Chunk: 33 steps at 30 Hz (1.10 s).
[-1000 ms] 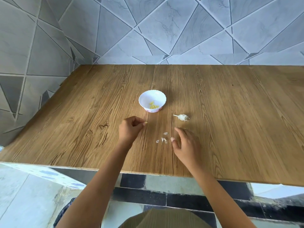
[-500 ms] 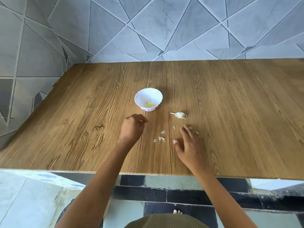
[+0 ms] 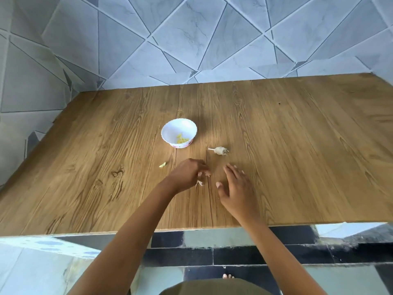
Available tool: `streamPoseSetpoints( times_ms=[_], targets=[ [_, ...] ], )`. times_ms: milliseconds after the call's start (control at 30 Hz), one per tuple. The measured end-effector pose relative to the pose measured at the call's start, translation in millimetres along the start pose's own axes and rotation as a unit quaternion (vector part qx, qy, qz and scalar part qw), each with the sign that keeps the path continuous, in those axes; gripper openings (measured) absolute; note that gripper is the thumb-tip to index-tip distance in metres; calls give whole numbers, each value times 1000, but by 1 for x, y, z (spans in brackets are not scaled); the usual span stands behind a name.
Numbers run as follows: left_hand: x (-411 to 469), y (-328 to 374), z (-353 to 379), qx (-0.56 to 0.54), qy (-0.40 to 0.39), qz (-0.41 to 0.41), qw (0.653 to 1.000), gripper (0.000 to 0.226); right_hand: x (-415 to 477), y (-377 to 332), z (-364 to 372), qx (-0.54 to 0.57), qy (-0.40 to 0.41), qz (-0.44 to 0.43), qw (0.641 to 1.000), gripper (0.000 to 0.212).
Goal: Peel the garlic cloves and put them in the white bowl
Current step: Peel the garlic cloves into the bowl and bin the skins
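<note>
We count one white bowl point(image 3: 170, 133) on the wooden counter point(image 3: 297, 167), roughly midway between the left and right edges and well clear of the back edge under the tiled wall point(image 3: 191, 39). Inside it lies a small heap of yellow peeled cloves point(image 3: 182, 140) (too small and run together for us to count). One garlic bulb point(image 3: 220, 150), its stem pointing left, lies to the right of the bowl and a little nearer the front edge, apart from the bowl. One loose clove point(image 3: 162, 165), peeled and pale yellow, lies alone on the near side of the bowl, touching nothing.

We see two bare hands over the counter, toward the front edge. The left hand point(image 3: 185, 176) has its fingers curled inward and is blurred. One small clump of papery peel point(image 3: 200, 183) sits right by it, and we cannot tell whether the fingers pinch any of it. The right hand point(image 3: 238, 190) is palm down with fingers straight and spread, holding nothing, with a gap between it and the left
</note>
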<state>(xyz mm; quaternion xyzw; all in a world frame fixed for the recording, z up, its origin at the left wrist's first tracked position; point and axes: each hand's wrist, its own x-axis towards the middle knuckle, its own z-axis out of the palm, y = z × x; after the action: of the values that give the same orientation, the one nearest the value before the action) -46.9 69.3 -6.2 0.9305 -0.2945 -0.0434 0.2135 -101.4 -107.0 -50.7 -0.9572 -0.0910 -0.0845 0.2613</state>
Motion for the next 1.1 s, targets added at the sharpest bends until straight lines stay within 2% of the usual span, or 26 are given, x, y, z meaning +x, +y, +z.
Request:
streamPoseSetpoints(
  times_ms=[200,300,433,500,600,667,700,733,800,867,900,967,1100],
  targets=[
    [-38,-2,-8,-9,-9,29,999,42,0,0,1,-3,2,2,1000,54],
    [-46,2,-9,-6,-21,39,999,35,-1,1,2,-4,0,4,1000,54],
    [-51,0,-3,26,0,58,998,22,-1,1,1,25,-1,6,1000,53],
    [-54,-1,-1,31,11,55,998,15,-1,1,0,74,7,11,997,50],
    [-49,4,-3,40,11,30,999,12,-2,-3,-7,239,1,47,970,41],
    [-41,6,-6,41,11,-1,999,12,0,-11,-17,387,-19,99,917,31],
    [-36,5,-7,22,19,-22,999,13,2,-17,-23,469,-21,135,872,27],
    [-32,4,-9,-19,35,-53,998,14,5,-22,-26,549,-25,181,816,26],
    [-24,5,-16,-146,77,-116,980,14,14,-30,-32,681,-51,276,676,29],
    [-15,16,-25,-237,96,-125,958,11,21,-38,-36,751,-73,353,554,32],
    [-11,24,-29,-244,90,-107,960,12,23,-41,-37,768,-82,380,510,32],
    [-5,41,-30,-194,66,-54,977,18,26,-48,-39,782,-89,409,462,34],
    [-4,50,-16,-75,50,-5,996,28,28,-53,-40,800,-73,430,412,30]
  ],
)
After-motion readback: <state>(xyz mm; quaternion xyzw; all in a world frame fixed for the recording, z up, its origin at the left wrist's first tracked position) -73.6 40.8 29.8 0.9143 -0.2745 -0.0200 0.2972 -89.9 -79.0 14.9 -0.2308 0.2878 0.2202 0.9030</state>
